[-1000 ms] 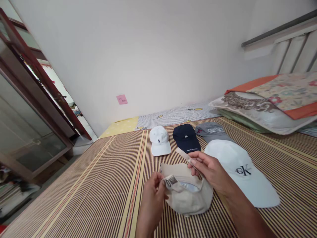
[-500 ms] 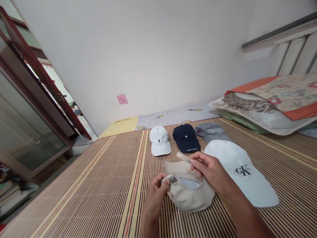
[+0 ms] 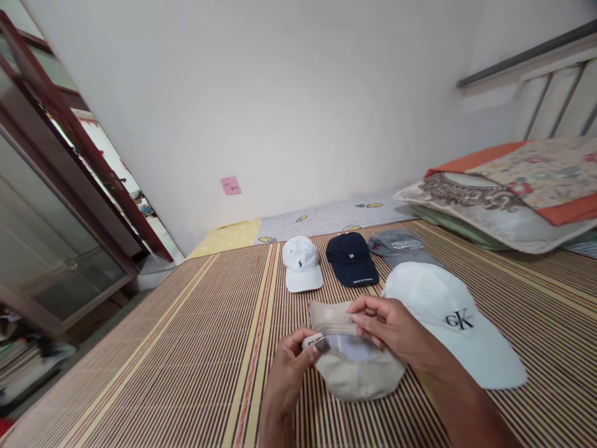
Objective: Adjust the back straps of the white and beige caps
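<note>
Left hand (image 3: pixel 289 367) and right hand (image 3: pixel 392 326) bare; forearms (image 3: pixel 466 404) unsleeved, uncovered throughout.

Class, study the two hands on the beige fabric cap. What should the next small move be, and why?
Probably feed the beige fabric strap into the small metal buckle: the right hand pinches the strap just beside the buckle, which the left hand holds at the back of the upturned beige fabric cap.
</note>
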A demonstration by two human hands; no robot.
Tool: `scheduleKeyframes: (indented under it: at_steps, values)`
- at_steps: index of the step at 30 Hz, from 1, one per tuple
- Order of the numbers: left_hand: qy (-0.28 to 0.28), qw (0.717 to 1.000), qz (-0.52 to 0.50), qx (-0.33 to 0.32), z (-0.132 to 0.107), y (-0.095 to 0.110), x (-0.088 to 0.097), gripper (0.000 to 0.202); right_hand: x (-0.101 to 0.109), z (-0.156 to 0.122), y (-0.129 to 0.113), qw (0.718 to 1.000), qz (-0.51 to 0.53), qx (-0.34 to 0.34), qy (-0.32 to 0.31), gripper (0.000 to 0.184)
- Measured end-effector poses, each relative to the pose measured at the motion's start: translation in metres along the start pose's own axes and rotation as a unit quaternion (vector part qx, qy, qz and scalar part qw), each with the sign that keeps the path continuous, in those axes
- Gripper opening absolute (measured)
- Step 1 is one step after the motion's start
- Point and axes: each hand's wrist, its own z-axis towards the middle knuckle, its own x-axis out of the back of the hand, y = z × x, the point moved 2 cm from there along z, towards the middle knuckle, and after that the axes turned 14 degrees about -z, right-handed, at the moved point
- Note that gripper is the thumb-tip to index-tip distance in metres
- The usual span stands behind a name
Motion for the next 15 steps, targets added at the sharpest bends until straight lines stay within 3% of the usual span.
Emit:
scheduleKeyframes:
  at_steps: [5,15]
  values:
    - [-0.026,0.999,-0.004,-0.046,0.0004,-0.0015,0.002,0.024,-0.0012,-0.0022,-0.005,0.998,-0.032,0.01,-0.058,0.023]
    - [-0.03,0.998,-0.056,0.001,0.0026,-0.0082,-0.002,0.039,-0.009,-0.0053,-0.0048,0.993,-0.034,-0.016,-0.113,0.016]
